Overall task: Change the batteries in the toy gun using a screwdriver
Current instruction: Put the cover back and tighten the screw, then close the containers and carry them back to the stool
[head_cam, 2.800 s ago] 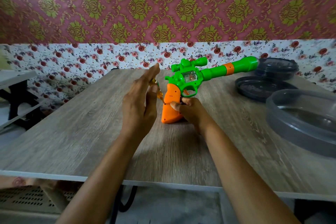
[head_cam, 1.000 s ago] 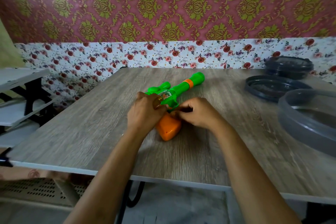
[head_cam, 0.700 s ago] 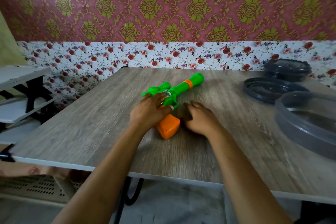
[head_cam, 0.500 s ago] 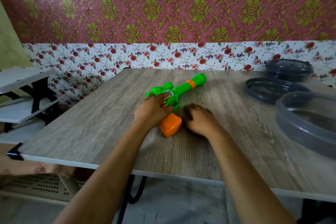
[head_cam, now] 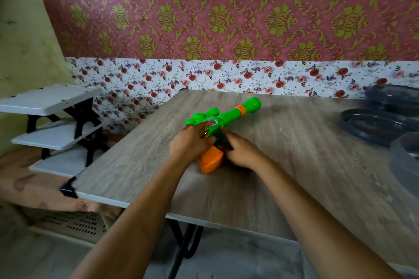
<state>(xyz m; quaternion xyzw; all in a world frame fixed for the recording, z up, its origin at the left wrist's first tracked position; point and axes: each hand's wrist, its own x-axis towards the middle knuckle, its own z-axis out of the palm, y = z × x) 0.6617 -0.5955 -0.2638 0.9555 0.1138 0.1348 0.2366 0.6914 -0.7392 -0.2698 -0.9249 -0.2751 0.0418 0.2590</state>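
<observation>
While toy gun [head_cam: 233,112] lies mid-frame on desk [head_cam: 294,176], left hand [head_cam: 190,145] fingers clasp screwdriver [head_cam: 203,133]; right hand [head_cam: 241,154] fingers' hold cannot be told.

— What does the left hand [head_cam: 192,144] cover?
— The gun's [head_cam: 229,115] middle and most of the screwdriver [head_cam: 203,134]. Only an amber bit shows between the fingers.
— And the right hand [head_cam: 241,154]?
— Its fingertips blur against something dark. I can't tell whether they hold anything.
— Far right?
— Grey containers [head_cam: 374,129], blurred and cut off by the edge.
</observation>
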